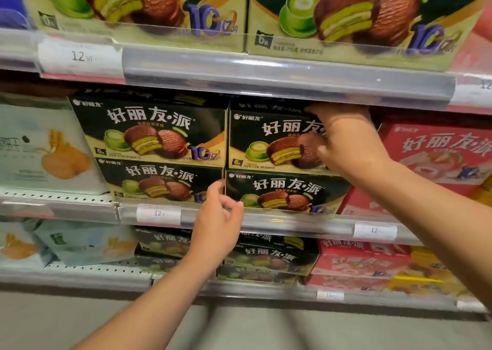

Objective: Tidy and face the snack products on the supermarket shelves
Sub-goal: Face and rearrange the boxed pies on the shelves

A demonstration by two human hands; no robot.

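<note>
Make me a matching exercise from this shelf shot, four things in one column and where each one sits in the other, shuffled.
Column one:
1. right hand
2. left hand
3. red boxes
4. pale blue packs

Column two:
A. left end of the middle shelf
B. on the upper right dark green box
C. right of the dark green boxes
D. at the gap between the two lower dark green boxes

Pairs: 1-B, 2-D, 3-C, 4-A
</note>
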